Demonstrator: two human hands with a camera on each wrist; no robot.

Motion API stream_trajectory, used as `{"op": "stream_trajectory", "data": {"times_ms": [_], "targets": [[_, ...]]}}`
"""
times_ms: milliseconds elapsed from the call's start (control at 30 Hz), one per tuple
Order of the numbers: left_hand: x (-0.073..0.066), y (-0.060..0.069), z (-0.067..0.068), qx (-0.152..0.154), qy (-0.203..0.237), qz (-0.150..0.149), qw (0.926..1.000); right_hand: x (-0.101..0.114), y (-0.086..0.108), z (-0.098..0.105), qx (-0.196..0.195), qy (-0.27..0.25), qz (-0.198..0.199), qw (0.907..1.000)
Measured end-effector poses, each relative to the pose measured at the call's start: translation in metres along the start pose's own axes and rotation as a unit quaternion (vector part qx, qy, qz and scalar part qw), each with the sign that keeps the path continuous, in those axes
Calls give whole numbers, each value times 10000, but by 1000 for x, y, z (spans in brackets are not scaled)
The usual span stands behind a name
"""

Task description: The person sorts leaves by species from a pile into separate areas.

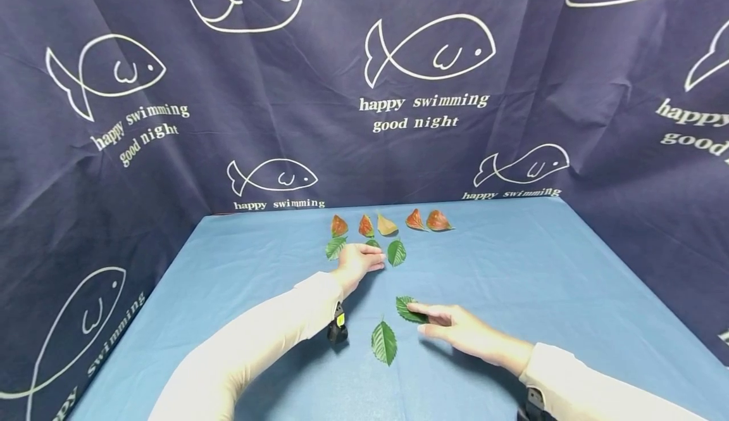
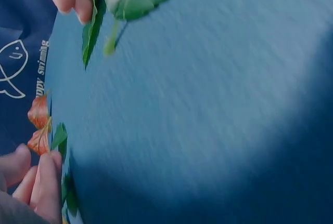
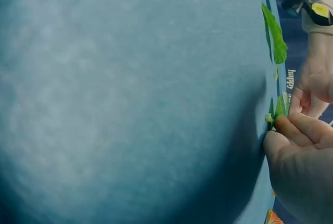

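Observation:
My left hand (image 1: 359,261) hovers by the row of green leaves at the back, fingers relaxed, with nothing seen between them. Its fingertips are nearest a half-hidden green leaf (image 1: 373,242); another green leaf (image 1: 396,252) lies just right, and a third green leaf (image 1: 335,247) at the left. Closer in, my right hand (image 1: 455,329) touches a serrated green leaf (image 1: 407,309) with extended fingers. In the right wrist view the thumb (image 3: 277,143) stands apart from the fingers beside that leaf. One more green leaf (image 1: 384,342) lies flat in front, stem pointing away.
Behind the green leaves runs a row of reddish leaves (image 1: 338,225), with a yellowish leaf (image 1: 388,225) among them. The blue tabletop (image 1: 512,269) meets dark blue cloth (image 1: 342,130) printed with white fish at its back and sides.

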State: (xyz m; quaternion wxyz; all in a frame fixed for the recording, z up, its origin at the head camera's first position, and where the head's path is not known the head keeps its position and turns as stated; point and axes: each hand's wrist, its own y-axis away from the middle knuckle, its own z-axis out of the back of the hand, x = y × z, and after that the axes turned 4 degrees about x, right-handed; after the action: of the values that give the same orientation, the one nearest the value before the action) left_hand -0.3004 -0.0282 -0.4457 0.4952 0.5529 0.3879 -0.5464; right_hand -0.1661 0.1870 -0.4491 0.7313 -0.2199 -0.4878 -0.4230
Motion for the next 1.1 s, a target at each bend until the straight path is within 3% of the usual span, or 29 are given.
{"op": "stream_trajectory", "data": {"times_ms": [133,467,867,1100], "targets": [[-2,3,9,308,-208,-33,9993,2,-2,3,99,-149,-38,9998],[0,10,15,624,-516,60,9967,8,-2,10,-40,-286,-39,9996],[2,27,19,873,-878,-25,9923,4,-10,13,-910,-66,252,9955],[-1,40,22,818,-918,77,9924,5,-14,13,-1285,-457,258,9903]]}}
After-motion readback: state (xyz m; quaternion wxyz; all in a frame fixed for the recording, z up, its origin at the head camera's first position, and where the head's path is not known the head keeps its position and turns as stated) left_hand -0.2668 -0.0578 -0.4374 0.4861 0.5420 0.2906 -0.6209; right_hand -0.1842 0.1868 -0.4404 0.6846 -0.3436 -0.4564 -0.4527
